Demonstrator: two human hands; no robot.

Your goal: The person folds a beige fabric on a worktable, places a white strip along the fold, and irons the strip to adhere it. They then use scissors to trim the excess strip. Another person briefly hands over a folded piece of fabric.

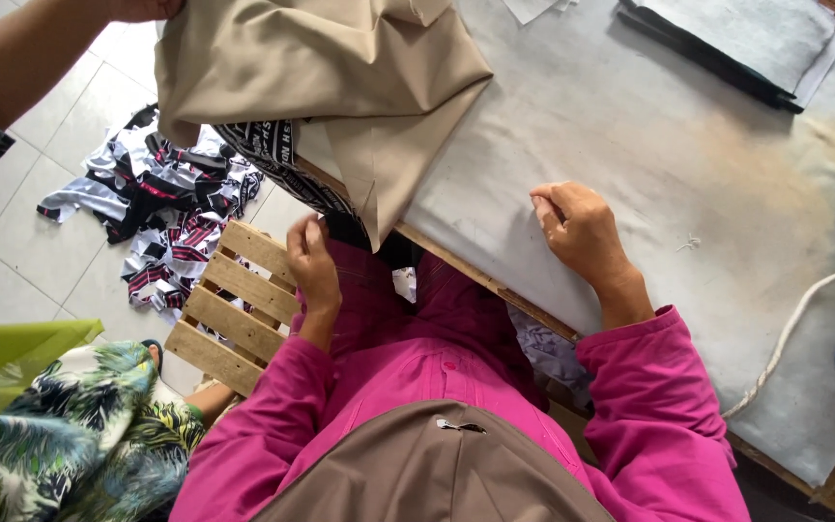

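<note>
i'm pinching the tan fabric (321,87) by its lower corner with my left hand (313,261), just off the worktop (630,145) edge. my right hand (580,227) is resting curled on the worktop, gripping nothing. most of the fabric is still bunched up, not spread flat yet.

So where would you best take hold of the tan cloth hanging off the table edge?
Probably at its lower hanging corner, where the tan cloth comes to a folded point over the table edge. Come from below, on the left hand side; that hand is already right under the point. The right hand rests on the table, apart from the cloth.
</note>
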